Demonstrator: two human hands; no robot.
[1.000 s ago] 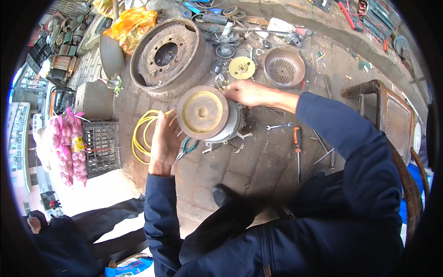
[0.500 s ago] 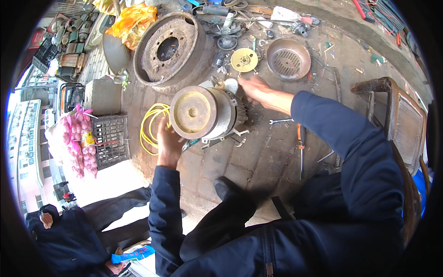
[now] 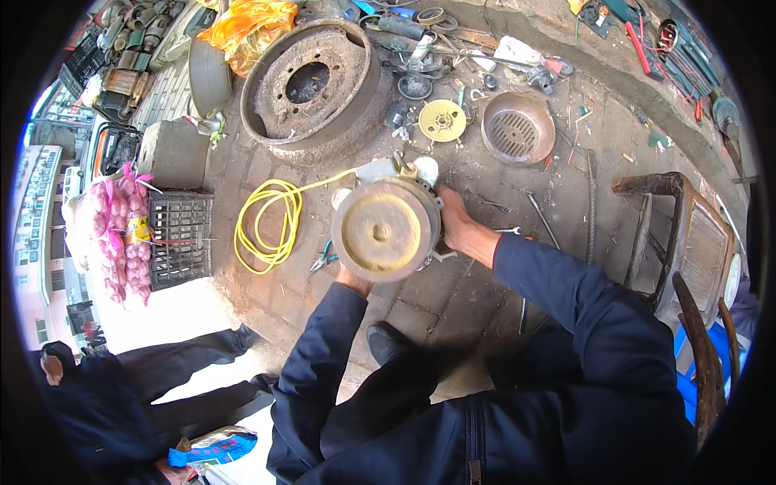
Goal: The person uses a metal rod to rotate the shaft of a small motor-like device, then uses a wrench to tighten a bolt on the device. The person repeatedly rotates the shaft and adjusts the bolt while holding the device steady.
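Observation:
Between my hands is an electric motor (image 3: 435, 174) with a worn round metal wheel (image 3: 383, 230) on its face, which points up at me. My left hand (image 3: 354, 280) grips it from below on the near left, fingers hidden under the wheel's rim. My right hand (image 3: 461, 223) is closed against the right side of the housing, fingertips hidden behind it. A coiled yellow cable (image 3: 267, 222) runs to the motor's top left. Pliers with teal handles (image 3: 323, 257) lie just left of my left hand. Whether the motor is off the ground I cannot tell.
Beyond the motor lie a rusty wheel rim (image 3: 364, 105), a yellowish disc (image 3: 442, 121) and a slotted metal bowl (image 3: 517, 129). A spanner (image 3: 509, 230) lies right of my right hand. A wooden chair (image 3: 702, 242) stands right; a black crate (image 3: 182, 234) and another person (image 3: 105, 404) are left.
The motor has shifted right and toward me, away from the cable coil. My right hand has come from beyond it to its right side; my left has moved right, under the rim.

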